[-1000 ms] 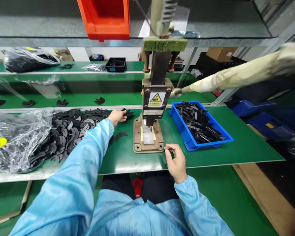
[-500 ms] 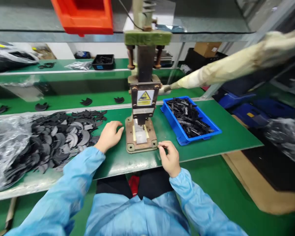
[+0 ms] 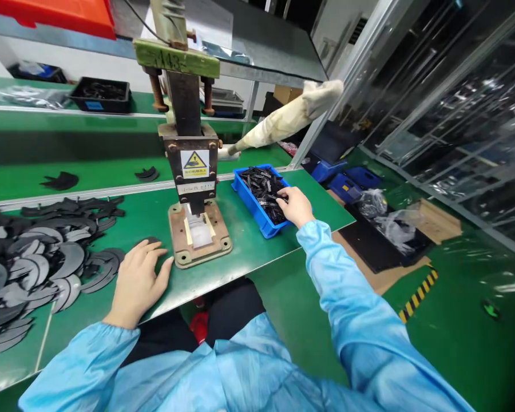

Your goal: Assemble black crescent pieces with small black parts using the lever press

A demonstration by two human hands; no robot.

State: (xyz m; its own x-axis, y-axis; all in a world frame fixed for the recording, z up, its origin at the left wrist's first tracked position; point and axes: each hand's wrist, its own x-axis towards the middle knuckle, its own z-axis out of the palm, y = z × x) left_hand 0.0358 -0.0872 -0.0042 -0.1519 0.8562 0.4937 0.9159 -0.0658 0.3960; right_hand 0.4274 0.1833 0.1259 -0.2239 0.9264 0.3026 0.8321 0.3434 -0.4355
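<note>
My left hand (image 3: 141, 279) lies palm down at the table's front edge, its fingers stretched out and slightly apart. A black curved piece (image 3: 149, 240) shows just past its fingertips; whether they touch it I cannot tell. On the right, my right hand (image 3: 298, 207) reaches over the rim of a blue bin (image 3: 254, 207). Its bent fingers are at the black plastic strips (image 3: 264, 186) inside, and what they pinch, if anything, is hidden. Between the hands stands a press (image 3: 194, 166) with a warning label. A clear block (image 3: 199, 233) sits on the press's base plate (image 3: 181, 243).
A heap of dark curved pieces (image 3: 38, 257) covers the table's left side. Two more curved pieces (image 3: 60, 181) lie on the green ledge behind. A cloth-wrapped lever (image 3: 283, 123) sticks out right of the press. A black bin (image 3: 102, 96) stands on the back shelf.
The view has turned to the right. My right hand has gone from beside the press base to the blue bin. My left hand has moved nearer the table's front edge and lies flatter.
</note>
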